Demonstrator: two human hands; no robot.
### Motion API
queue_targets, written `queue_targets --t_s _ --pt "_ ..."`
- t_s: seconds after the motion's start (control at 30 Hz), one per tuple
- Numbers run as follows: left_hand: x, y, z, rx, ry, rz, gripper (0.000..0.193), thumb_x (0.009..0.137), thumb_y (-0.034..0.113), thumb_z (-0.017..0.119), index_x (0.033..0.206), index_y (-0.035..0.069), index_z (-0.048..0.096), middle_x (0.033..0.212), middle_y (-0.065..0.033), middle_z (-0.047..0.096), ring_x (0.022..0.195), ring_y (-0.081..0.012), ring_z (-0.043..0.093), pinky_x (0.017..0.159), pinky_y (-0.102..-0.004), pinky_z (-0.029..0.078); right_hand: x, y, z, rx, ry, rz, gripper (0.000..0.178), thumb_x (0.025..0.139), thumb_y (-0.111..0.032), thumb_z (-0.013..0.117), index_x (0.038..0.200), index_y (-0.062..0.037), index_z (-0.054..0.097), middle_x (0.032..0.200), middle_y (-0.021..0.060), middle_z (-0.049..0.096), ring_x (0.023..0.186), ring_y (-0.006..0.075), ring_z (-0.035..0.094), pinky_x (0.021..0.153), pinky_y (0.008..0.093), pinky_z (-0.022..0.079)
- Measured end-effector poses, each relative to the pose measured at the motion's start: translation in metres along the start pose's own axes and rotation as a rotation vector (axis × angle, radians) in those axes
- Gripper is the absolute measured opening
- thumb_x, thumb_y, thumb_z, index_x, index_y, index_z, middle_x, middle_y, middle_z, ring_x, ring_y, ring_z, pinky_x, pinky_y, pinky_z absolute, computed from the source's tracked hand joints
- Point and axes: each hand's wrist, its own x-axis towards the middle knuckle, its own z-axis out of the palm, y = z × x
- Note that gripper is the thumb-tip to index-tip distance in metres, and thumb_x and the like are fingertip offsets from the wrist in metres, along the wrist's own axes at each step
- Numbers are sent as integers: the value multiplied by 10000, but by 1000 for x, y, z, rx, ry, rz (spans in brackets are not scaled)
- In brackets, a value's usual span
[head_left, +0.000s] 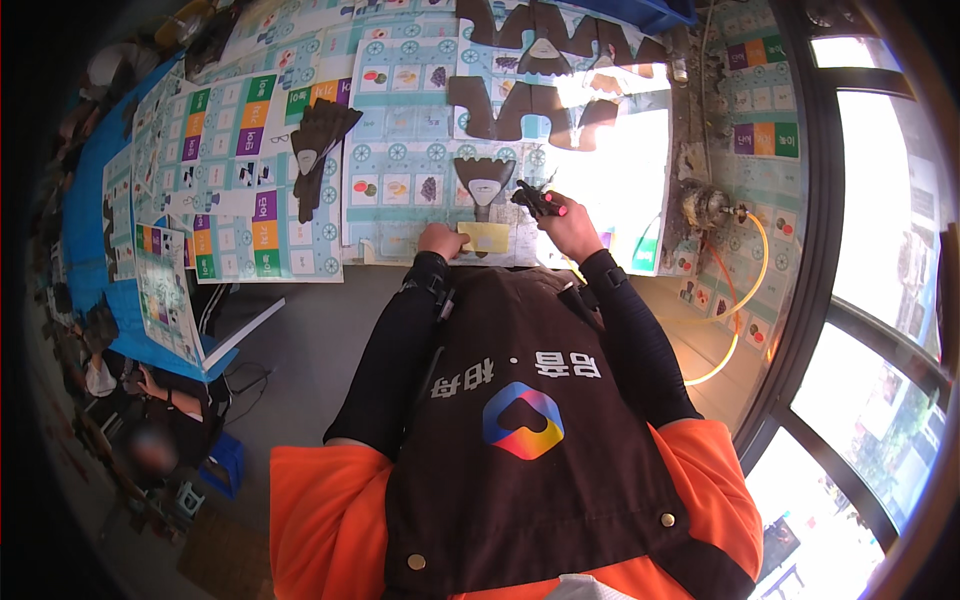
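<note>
dark fan-shaped piece [484, 182] flat on printed sheets [400, 130], stem pointing down to yellow card [485, 237]. left hand [441, 241] pressed flat beside card, nearer. right hand [568, 226] closed around dark red-tipped tool [540, 202].

Printed sheets [250, 180] (pale blue, with coloured squares) cover the table [85, 215]; a yellow label [485, 237] lies nearest.

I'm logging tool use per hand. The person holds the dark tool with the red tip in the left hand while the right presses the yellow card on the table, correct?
Not quite, the hands are swapped. In the head view the right hand holds the dark tool, and the left hand presses the yellow card.
</note>
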Motion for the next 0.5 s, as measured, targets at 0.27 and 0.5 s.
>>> queue_targets --t_s 0.27,0.5 --pt "-2 4 0 5 2 -12 311 678 304 687 628 -3 672 566 -105 633 532 -206 628 585 -315 494 4 7 2 -75 68 -65 345 680 -125 544 1003 -11 586 845 262 604 828 418 578 750 430 454" --pt "-4 5 -2 1 4 -16 309 679 301 682 625 -3 670 563 -108 630 534 -212 627 581 -320 491 3 4 0 -71 95 -43 362 686 -124 534 1029 -22 585 862 263 605 854 422 574 767 431 451"
